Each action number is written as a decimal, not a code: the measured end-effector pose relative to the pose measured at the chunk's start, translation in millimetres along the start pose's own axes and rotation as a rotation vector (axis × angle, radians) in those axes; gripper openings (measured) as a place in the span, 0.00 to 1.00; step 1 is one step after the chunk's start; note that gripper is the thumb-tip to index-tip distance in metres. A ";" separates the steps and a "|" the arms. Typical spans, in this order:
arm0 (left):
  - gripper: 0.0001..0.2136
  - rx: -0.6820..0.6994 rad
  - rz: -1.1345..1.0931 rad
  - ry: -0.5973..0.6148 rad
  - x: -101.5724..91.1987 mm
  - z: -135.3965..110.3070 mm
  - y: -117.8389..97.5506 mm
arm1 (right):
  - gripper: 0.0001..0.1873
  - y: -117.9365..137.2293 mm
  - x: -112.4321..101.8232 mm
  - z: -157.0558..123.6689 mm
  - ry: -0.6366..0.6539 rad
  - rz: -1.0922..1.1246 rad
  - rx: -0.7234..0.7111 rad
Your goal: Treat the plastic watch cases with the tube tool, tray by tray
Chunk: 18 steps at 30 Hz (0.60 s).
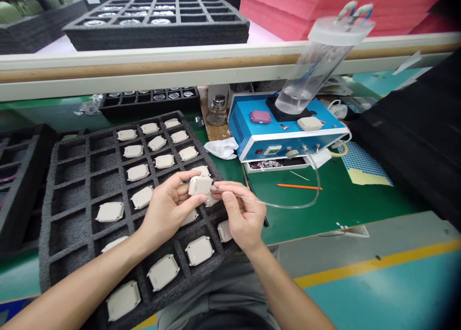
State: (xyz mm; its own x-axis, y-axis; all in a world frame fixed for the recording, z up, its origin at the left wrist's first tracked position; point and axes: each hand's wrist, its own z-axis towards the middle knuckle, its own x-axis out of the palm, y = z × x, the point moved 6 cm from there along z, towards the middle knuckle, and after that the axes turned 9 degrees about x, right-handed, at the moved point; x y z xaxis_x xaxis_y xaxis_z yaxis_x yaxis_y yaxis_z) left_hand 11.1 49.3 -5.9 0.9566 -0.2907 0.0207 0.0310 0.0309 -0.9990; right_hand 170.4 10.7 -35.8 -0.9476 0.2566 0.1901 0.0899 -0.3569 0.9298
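Note:
Between the thumb and fingers of my left hand (167, 202) is a beige watch case (200, 185), held up over the tray. My right hand (248, 218) pinches the end of a thin clear tube (288, 206) against the right side of that case; whether the tip touches it I cannot tell. Below both hands lies a dark grey foam tray (72, 231), where several similar beige cases (163, 272) sit in compartments. The tube curves back to a blue machine (245, 138) with a knob and a small display.
A tilted clear cylinder (306, 75) stands on the machine beside a purple case (260, 116) and a beige one (310, 123). White cloth (222, 148), a glass bottle (217, 110) and an orange stick (299, 187) lie near. A shelf rail (144, 70) crosses above, carrying another foam tray (158, 39).

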 end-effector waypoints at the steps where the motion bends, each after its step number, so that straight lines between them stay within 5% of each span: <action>1: 0.27 0.004 -0.005 0.004 0.1 0.1 0.2 | 0.08 -0.4 -0.1 -0.2 0.002 0.000 0.001; 18: 0.27 0.020 -0.015 0.011 -0.2 0.0 1.9 | 0.09 -2.8 -0.6 -1.8 0.016 0.017 0.013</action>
State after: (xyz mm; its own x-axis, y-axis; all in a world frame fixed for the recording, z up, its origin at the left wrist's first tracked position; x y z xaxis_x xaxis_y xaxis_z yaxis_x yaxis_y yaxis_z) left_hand 11.0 49.4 -7.8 0.9528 -0.3015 0.0349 0.0510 0.0458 -0.9976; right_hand 170.1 9.9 -39.1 -0.9507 0.2360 0.2012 0.1103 -0.3491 0.9306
